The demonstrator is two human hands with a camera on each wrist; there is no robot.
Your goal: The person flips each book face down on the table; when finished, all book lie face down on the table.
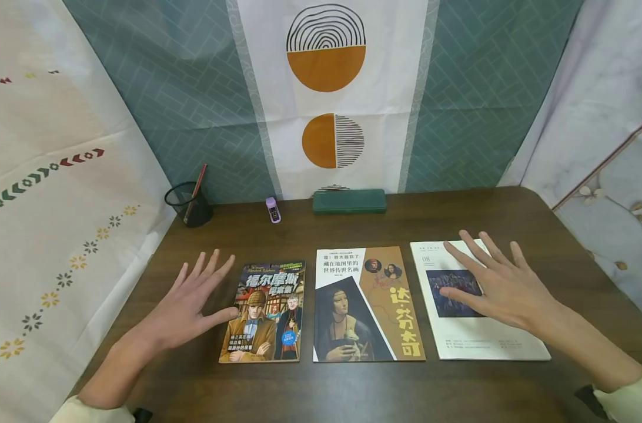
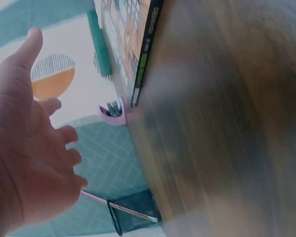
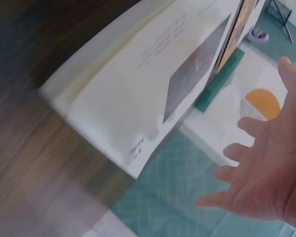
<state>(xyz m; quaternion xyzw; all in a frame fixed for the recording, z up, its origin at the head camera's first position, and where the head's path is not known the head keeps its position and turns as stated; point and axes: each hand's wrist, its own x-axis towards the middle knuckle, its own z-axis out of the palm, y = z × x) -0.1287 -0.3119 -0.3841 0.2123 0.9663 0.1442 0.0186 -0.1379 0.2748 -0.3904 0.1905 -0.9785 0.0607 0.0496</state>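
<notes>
Three books lie in a row on the dark wooden table [image 1: 194, 388]. On the left is a comic-style book [image 1: 263, 317] with a detective on its cover. A brown and white book [image 1: 353, 329] with a painted portrait lies in the middle. To the right is a white book [image 1: 474, 341] with a dark picture, partly hidden by my right hand [image 1: 501, 285]. That hand hovers over it, fingers spread, holding nothing. My left hand [image 1: 189, 305] hangs beside the detective book with its fingers spread. Both palms appear bare in the left wrist view and the right wrist view.
At the table's back stand a black mesh pen cup [image 1: 196, 211] with a pencil [image 1: 196, 188], a small purple and black item [image 1: 273, 210] and a green case [image 1: 349, 201]. A patterned cloth [image 1: 194, 100] hangs behind, with more fabric at both sides.
</notes>
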